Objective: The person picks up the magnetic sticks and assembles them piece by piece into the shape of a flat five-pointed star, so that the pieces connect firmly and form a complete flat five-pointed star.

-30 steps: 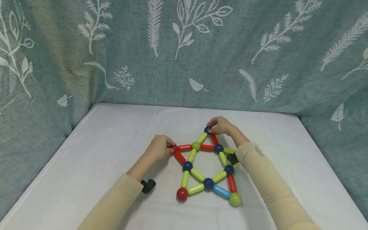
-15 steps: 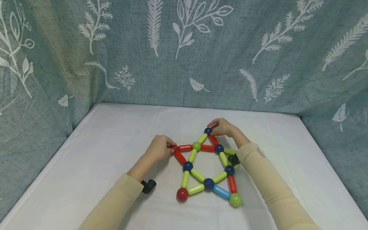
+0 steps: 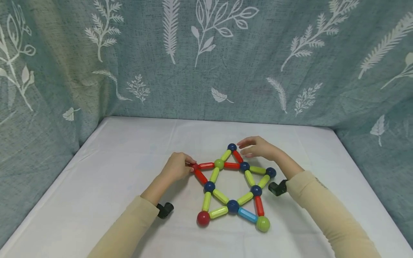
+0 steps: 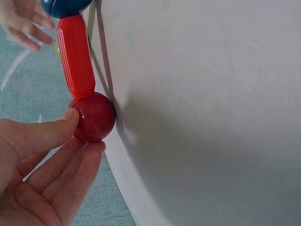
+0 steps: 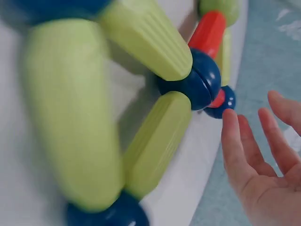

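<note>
A flat star of coloured rods and balls lies on the white table. My left hand (image 3: 176, 167) pinches the red ball (image 4: 96, 117) at its left point between thumb and fingers; a red rod (image 4: 76, 56) joins that ball to a blue one. Just right of the blue ball (image 3: 232, 147) at the top point, my right hand (image 3: 258, 147) is held with its fingers loosely spread and nothing in them. In the right wrist view, yellow-green rods (image 5: 157, 141) meet a blue ball (image 5: 197, 80) beside the right hand's fingers.
The star's lower points are a big red ball (image 3: 203, 218) and a green ball (image 3: 263, 224), with a blue ball (image 3: 270, 172) at the right. White cloth covers the table (image 3: 135, 139). A patterned teal curtain (image 3: 180, 89) hangs behind it.
My right hand has let go of the top blue ball and moved right and slightly toward me, bringing the right-hand blue ball into sight. The left hand keeps its pinch on the red ball.
</note>
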